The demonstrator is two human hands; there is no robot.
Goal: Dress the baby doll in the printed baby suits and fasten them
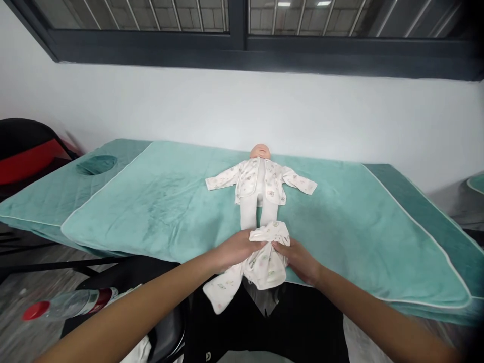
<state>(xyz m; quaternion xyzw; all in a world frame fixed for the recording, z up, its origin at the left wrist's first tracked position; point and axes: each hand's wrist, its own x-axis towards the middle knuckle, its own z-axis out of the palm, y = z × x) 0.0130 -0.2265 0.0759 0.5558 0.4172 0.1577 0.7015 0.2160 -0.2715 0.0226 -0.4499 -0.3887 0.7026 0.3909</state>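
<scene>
A baby doll [260,150] lies on its back on the teal-covered bed, its head toward the wall. It wears a white printed jacket [247,181], open at the front, with both sleeves spread to the sides. Its white legs [248,212] point toward me. At the feet, my left hand [240,248] and my right hand [300,259] grip bunched white printed baby pants [266,267] from either side. One pant leg hangs down to the left over the bed's edge. The doll's feet are hidden behind the cloth.
The bed [170,201] has a face hole [97,165] at its left end. Below left, a plastic bottle with a red cap [36,310] lies on a black chair [166,322]. Another black and red chair [30,156] stands far left. A barred window [238,30] is above the wall.
</scene>
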